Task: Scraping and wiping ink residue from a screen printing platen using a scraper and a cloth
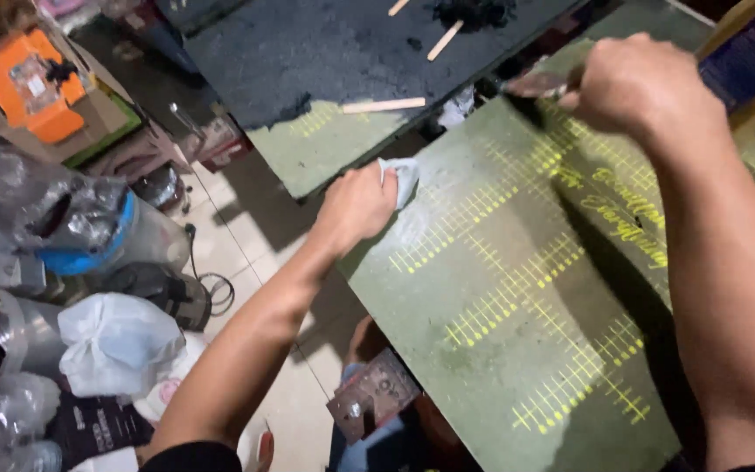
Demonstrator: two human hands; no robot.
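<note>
My left hand point(356, 208) presses a small pale blue cloth point(404, 177) onto the near left edge of a green screen panel point(517, 350) marked with yellow comb-like lines. My right hand point(640, 83) is closed around the handle of a flat scraper tool point(535, 85), whose dark blade rests on the panel's far end. A second panel point(342, 61) lies beyond, mostly coated in black ink with a green corner left bare.
Three flat wooden sticks point(384, 106) lie on the black panel beside a lump of black paste point(474, 10). Left of the panels: tiled floor point(238, 236), plastic-wrapped containers point(89, 223), a white bag point(115, 341), an orange item point(32, 83).
</note>
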